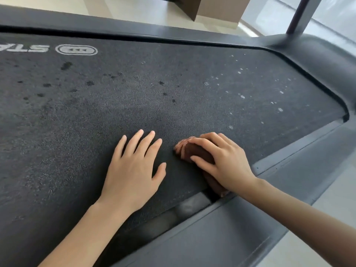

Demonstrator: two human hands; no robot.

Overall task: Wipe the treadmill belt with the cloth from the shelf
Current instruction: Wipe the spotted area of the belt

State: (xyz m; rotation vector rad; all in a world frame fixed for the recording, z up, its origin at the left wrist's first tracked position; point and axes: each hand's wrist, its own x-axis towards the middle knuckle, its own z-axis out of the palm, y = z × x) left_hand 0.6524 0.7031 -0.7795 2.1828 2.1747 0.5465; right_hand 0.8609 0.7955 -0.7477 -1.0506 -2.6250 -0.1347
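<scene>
cloth (194,151) mostly under right hand (224,162), lettering (37,48) cropped

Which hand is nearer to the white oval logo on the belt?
Left. The left hand lies flat on the belt, towards the person from the logo; the right hand, gripping the cloth, is farther right.

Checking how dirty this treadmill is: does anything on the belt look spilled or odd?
Yes. Dark, wet-looking spots dot the belt on the left, and pale flecks scatter toward its right end. The right hand holds the brown cloth clear of both patches.
</scene>
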